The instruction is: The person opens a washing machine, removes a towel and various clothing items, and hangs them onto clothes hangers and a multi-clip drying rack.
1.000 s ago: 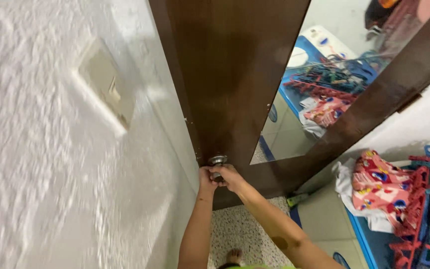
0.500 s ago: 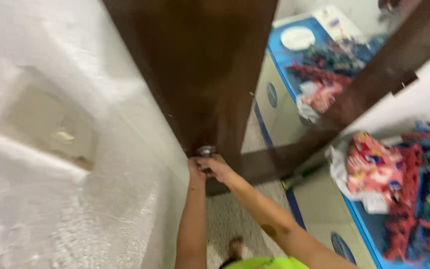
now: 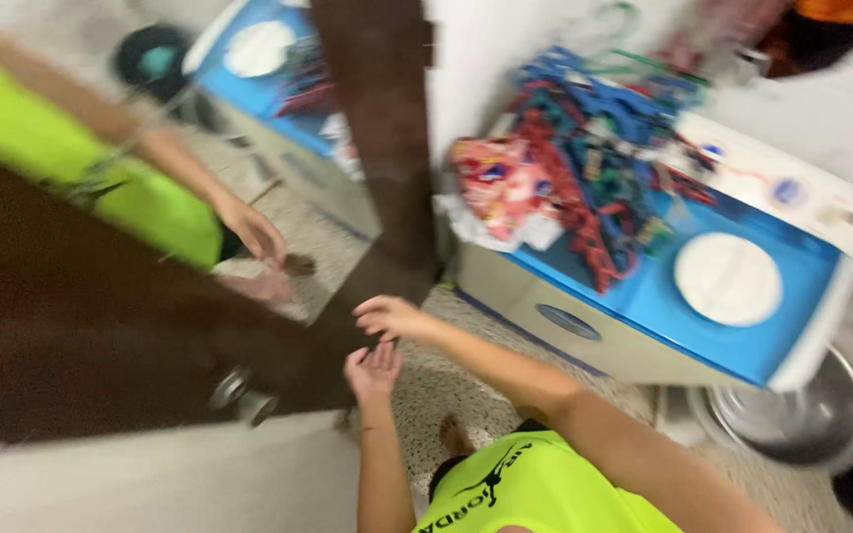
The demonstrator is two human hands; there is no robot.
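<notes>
At centre frame, both forearms reach forward, left hand [image 3: 373, 371] and right hand [image 3: 392, 318] spread, holding nothing; the metal doorknob [image 3: 242, 393] sits lower left, apart from them.

Dark brown door [image 3: 101, 336], blue-and-white washing machine [image 3: 703, 296].

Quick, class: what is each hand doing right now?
Left hand: open, empty, near the door knob.
Right hand: open, empty, holding nothing.
</notes>
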